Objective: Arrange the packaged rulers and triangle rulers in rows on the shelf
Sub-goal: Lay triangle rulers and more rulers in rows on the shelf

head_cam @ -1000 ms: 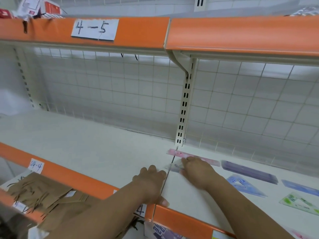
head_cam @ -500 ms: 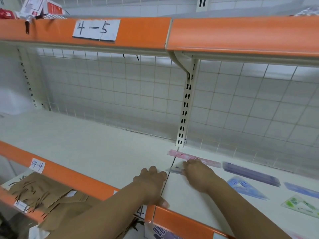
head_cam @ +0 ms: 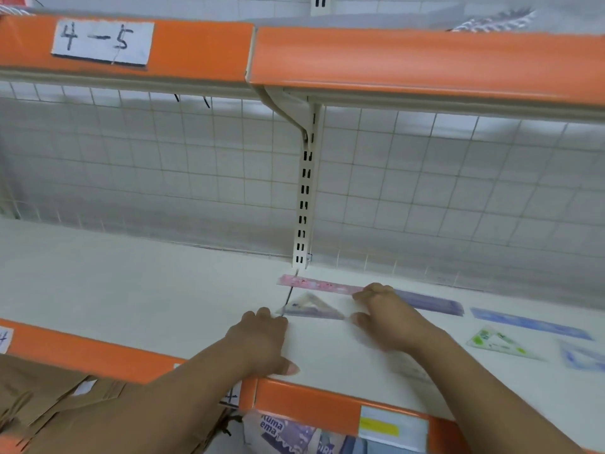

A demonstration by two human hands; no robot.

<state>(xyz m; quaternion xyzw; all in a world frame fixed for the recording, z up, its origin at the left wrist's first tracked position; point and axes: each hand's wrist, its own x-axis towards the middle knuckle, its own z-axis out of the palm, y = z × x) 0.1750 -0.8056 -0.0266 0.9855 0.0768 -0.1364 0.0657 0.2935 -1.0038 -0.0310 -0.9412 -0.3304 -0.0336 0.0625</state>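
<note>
A purple triangle ruler [head_cam: 311, 309] lies flat on the white shelf [head_cam: 131, 290], just in front of a pink ruler [head_cam: 314, 284]. My left hand [head_cam: 262, 339] rests on the shelf with its fingertips at the triangle's left corner and its thumb along the front edge. My right hand [head_cam: 389, 316] is to the right of the triangle; its fingers touch the pink ruler's right end and its thumb points at the triangle's right corner. Neither hand grips anything. Further right lie a purple ruler [head_cam: 429, 303], a blue ruler [head_cam: 530, 322], a green triangle ruler [head_cam: 497, 342] and a blue triangle ruler [head_cam: 586, 355].
An upper shelf with an orange edge [head_cam: 393, 60] and a "4-5" label [head_cam: 101, 40] hangs overhead. A slotted upright [head_cam: 304, 198] and wire grid back the shelf. Brown paper bags [head_cam: 49, 404] and packaged goods [head_cam: 294, 434] sit on the level below.
My right hand has slid right off the purple triangle ruler, which now shows in full. My left hand stays put. The view has shifted slightly closer.
</note>
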